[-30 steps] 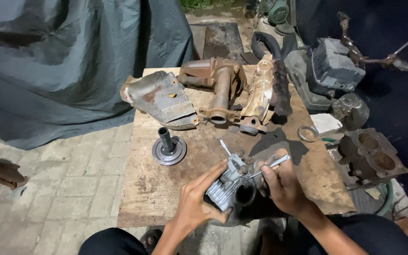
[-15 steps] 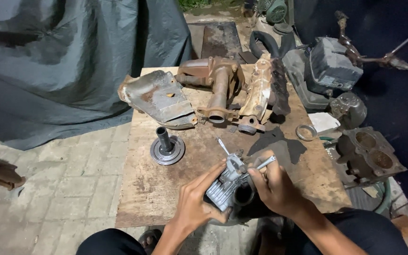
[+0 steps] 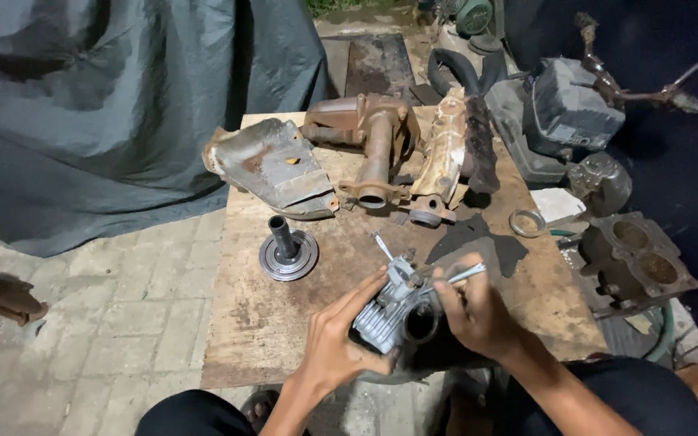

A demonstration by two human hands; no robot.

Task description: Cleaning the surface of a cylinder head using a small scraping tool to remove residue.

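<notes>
Grey cast metal, ribbed with fins along one side and opening in a dark round bore at the near end, is making up the engine part [image 3: 393, 316] that both hands are holding over the near edge of the wooden table [image 3: 284, 315]. Small fittings and a thin metal stem are sticking up from its top. The left hand [image 3: 339, 343] is gripping the finned side, fingers wrapped up along it and thumb underneath. The right hand [image 3: 472, 311] is closing its fingers on a slim silver tool [image 3: 456, 277], whose tip is lying against the top of the engine part.

Compared with a second ago, both hands are keeping the same hold and the engine part is sitting in about the same spot; the silver tool is staying at much the same slant, and nothing else on the table has shifted.

Farther back on the table a round flanged hub [image 3: 288, 252] is standing upright, well apart from the hands. Behind it a rusty bent plate [image 3: 272, 165], a rusty pipe piece [image 3: 375, 149] and a pale corroded casting [image 3: 443, 153] are lying side by side. A metal ring [image 3: 527, 223] is lying near the right edge.
</notes>
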